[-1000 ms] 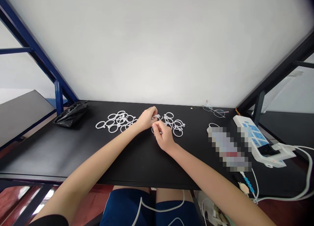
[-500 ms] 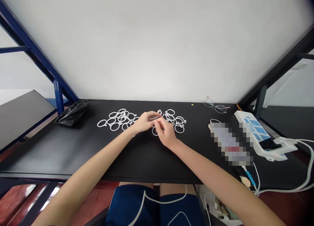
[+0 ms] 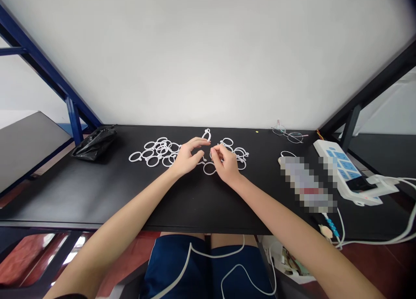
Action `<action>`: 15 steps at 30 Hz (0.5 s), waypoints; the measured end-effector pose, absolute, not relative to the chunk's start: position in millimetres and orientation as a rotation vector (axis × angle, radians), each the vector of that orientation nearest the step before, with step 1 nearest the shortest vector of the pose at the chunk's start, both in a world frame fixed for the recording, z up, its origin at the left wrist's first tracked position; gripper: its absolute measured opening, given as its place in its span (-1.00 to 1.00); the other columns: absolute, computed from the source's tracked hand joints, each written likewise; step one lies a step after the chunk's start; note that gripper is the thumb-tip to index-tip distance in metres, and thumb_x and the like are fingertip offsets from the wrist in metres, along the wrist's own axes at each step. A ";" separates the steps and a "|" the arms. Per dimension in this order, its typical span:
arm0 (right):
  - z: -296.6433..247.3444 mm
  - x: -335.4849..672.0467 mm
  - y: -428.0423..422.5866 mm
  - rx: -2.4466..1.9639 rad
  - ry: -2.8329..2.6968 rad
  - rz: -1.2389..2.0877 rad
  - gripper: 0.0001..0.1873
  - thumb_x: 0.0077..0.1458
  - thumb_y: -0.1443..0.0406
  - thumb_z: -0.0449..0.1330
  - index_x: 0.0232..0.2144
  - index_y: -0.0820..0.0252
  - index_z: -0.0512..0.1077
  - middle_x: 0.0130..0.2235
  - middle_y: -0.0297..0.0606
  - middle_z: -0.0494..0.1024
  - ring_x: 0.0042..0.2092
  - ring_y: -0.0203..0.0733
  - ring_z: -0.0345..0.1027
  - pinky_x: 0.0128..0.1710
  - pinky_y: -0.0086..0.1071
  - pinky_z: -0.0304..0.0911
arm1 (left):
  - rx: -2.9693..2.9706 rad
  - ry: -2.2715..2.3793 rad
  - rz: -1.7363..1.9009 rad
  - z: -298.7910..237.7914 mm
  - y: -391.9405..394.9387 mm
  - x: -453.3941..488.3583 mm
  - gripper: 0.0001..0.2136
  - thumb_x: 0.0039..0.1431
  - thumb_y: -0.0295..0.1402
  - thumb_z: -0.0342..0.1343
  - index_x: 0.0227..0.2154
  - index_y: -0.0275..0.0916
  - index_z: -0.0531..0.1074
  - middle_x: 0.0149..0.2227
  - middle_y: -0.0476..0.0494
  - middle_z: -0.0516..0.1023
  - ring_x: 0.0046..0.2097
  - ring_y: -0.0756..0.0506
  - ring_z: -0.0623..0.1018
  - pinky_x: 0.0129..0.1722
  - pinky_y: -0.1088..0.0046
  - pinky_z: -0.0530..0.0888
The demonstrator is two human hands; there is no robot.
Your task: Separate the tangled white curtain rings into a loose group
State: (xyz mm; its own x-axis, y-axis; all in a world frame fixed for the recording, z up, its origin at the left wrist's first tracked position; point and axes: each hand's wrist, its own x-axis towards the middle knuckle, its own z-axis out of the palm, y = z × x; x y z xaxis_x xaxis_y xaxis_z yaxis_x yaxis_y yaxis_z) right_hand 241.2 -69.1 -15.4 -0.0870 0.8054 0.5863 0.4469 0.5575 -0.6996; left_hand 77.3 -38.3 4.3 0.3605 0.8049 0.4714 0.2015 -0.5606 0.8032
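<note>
My left hand (image 3: 191, 157) is over the middle of the black table, thumb and fingers apart. Just beyond its fingertips a white curtain ring (image 3: 208, 136) stands tilted; whether it touches the fingers or the table I cannot tell. My right hand (image 3: 225, 164) is closed in a pinch, and what lies between its fingertips is too small to make out. Under and beside that hand are white rings with small knobs, among them a near ring (image 3: 209, 168) and a right-hand group (image 3: 239, 152). A larger pile of rings (image 3: 161, 150) lies left of my left hand.
On the black table (image 3: 182, 203) a crumpled black plastic bag (image 3: 95, 143) lies at the left. To the right are eyeglasses (image 3: 287, 134), a blurred-out phone (image 3: 305, 182) with a cable, and a white power strip (image 3: 344, 169). A white wall (image 3: 208, 56) rises behind.
My hands have moved apart, and the left fingers have spread. A ring now shows tilted beyond the left fingertips. The view has shifted slightly.
</note>
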 end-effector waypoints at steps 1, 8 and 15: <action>-16.1 241.7 -67.5 -1.053 -1.707 0.422 -0.81 0.27 0.21 0.00 -0.36 0.15 0.30 -0.53 -0.39 0.37 -0.53 -0.32 0.28 -0.48 -0.43 0.17 | 1.972 0.869 1.206 4.0 -38.4 77.0 -0.65 0.03 -0.54 -0.04 -0.17 -0.24 0.54 -0.03 -0.17 0.51 0.05 -0.13 0.47 0.05 0.31 0.42; -19.5 239.5 -65.8 -1.041 -1.677 0.453 -0.85 0.27 0.20 0.02 -0.24 0.15 0.29 -0.38 -0.29 0.49 -0.43 -0.28 0.40 -0.45 -0.43 0.25 | 1.988 0.897 1.242 6.6 -45.3 79.5 -0.78 0.08 -0.50 -0.02 -0.43 -0.25 0.56 -0.25 -0.13 0.55 -0.19 -0.08 0.53 -0.12 0.38 0.43; -16.4 247.1 -62.9 -1.073 -1.621 0.479 -0.79 0.28 0.15 0.01 -0.23 0.17 0.30 -0.36 -0.27 0.47 -0.43 -0.29 0.38 -0.49 -0.43 0.23 | 1.884 0.862 1.332 3.2 -47.2 81.0 -0.79 -0.01 -0.52 -0.11 -0.70 -0.26 0.27 -0.55 -0.02 0.36 -0.44 0.00 0.38 -0.36 0.44 0.33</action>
State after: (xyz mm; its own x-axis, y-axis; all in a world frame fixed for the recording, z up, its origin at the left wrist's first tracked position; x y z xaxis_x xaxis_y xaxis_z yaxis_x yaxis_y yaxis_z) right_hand 247.1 -62.9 -16.4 -0.0105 0.8326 0.5537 0.3982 0.5115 -0.7615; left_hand 81.0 -47.2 3.2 0.2625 0.8154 0.5159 0.1366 -0.5607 0.8167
